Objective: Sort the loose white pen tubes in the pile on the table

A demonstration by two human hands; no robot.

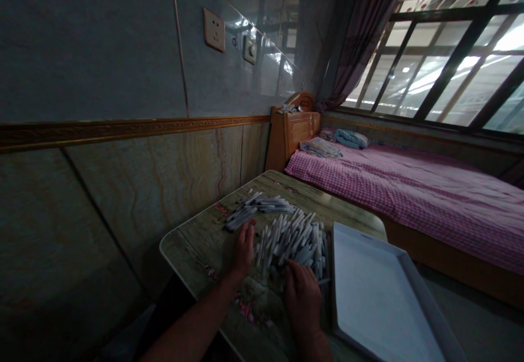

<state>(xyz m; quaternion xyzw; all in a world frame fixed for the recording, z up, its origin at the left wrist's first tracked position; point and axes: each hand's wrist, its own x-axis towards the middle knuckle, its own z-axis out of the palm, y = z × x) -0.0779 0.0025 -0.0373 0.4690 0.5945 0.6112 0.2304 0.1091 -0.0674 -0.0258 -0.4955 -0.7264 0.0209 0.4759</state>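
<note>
A large heap of slim white and grey pens (291, 236) lies in the middle of a small table (192, 253). Behind it, toward the wall, a second group of these pens (262, 205) lies in a looser row. My left hand (244, 247) is at the left side of the heap, fingers stretched out and nothing visible in them. At the heap's near edge, my right hand (302, 294) has its fingers curled in toward the pens. What those fingers pinch, if anything, is too dark and small to make out.
A shallow white tray (376, 291) stands right of the heap and reaches past the table's edge. Beyond the table is a bed (409, 193) with a pink checked cover. The tiled wall (184, 176) runs along the left, with a socket (214, 29) higher up.
</note>
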